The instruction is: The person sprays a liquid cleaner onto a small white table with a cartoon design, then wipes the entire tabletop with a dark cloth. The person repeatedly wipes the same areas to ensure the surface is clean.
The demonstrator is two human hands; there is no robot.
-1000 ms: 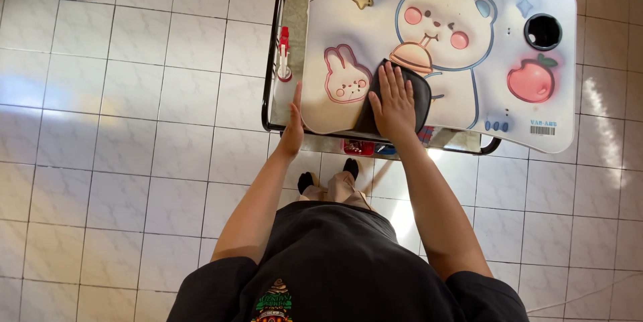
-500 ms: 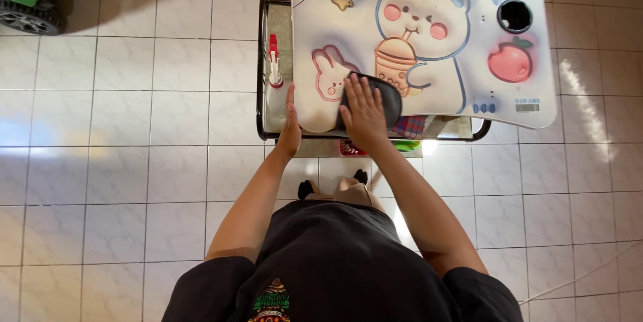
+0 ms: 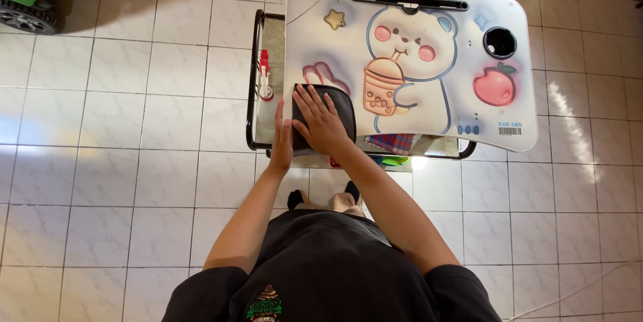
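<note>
A person leans over a lap desk printed with a cartoon bear, the right hand spread flat — fingers released, clutching nothing — on a dark cloth at the desk's near left corner. The left hand braces the desk's left edge, open-palmed. A spray bottle stands just left of the desk on the black-framed counter beneath it. Judging by the pose, even pressure and a steady brace would keep the desk from sliding — overlapping strokes suit the wiping.
</note>
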